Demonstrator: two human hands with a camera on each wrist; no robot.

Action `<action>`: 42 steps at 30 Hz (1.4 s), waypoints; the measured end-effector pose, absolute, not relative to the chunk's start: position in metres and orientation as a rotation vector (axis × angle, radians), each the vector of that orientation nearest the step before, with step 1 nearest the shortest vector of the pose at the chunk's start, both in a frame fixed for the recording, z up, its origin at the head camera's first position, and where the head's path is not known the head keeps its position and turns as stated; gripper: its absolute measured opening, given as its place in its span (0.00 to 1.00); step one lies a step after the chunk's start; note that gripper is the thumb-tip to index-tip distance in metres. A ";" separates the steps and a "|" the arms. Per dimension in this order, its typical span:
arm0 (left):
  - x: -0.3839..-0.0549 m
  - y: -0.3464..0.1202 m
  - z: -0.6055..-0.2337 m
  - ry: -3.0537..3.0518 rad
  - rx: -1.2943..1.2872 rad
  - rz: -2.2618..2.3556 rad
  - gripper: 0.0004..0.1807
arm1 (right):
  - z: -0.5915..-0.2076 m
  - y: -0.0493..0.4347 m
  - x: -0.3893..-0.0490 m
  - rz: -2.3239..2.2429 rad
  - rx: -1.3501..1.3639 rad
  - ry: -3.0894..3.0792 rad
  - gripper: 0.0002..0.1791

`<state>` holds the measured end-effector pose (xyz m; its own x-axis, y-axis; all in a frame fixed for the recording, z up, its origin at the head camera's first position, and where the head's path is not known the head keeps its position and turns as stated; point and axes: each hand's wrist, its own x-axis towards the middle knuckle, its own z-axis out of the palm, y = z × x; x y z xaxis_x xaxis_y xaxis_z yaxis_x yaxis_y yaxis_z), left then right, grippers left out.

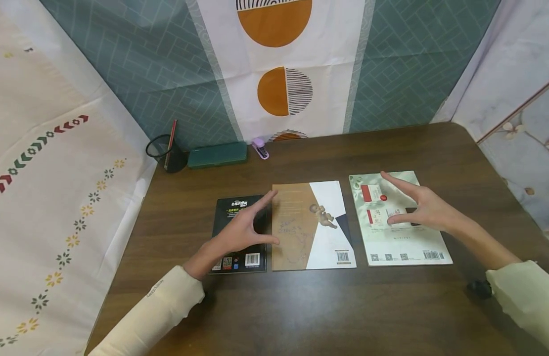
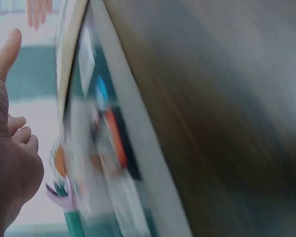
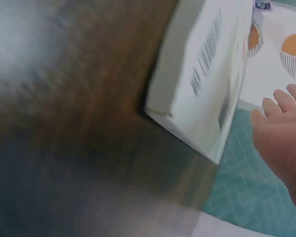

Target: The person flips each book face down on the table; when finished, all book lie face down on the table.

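Three books lie side by side on a wooden table. A black book (image 1: 230,210) is at the left, a brown-and-white book (image 1: 292,217) in the middle, and a pale green-and-white book (image 1: 403,247) at the right. My left hand (image 1: 239,231) hovers over the black one, thumb and fingers spread apart, fingertips reaching the middle book's left edge. My right hand (image 1: 432,210) is spread the same way above the pale book, holding nothing. In the right wrist view, that hand (image 3: 281,148) stands apart from a thick white book (image 3: 197,98) with a barcode. The left wrist view is blurred.
At the table's (image 1: 301,306) back left stand a black mesh pen cup (image 1: 174,160) holding pencils, a green case (image 1: 217,155) and a purple stapler (image 1: 260,148). Patterned cloth (image 1: 283,59) hangs behind, and more cloth (image 1: 43,198) hangs along the left side.
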<state>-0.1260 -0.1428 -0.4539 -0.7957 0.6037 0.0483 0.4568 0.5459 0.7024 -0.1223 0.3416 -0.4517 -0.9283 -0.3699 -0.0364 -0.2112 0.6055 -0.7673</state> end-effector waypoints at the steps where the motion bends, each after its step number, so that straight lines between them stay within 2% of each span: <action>1: -0.126 -0.150 -0.455 2.599 0.885 1.089 0.67 | -0.453 0.341 -0.121 -1.208 -0.487 2.648 0.63; 6: -0.128 -0.177 -0.465 2.678 0.905 1.092 0.64 | -0.455 0.339 -0.118 -1.121 -0.476 2.671 0.62; 15: -0.127 -0.207 -0.476 2.803 0.864 1.088 0.57 | -0.465 0.342 -0.116 -1.216 -0.502 2.679 0.55; 27: -0.121 -0.220 -0.476 2.750 0.759 0.855 0.65 | -0.475 0.343 -0.111 -1.173 -0.569 2.686 0.57; 42: -0.123 -0.210 -0.483 2.731 0.800 0.832 0.65 | -0.474 0.334 -0.113 -1.061 -0.652 2.672 0.55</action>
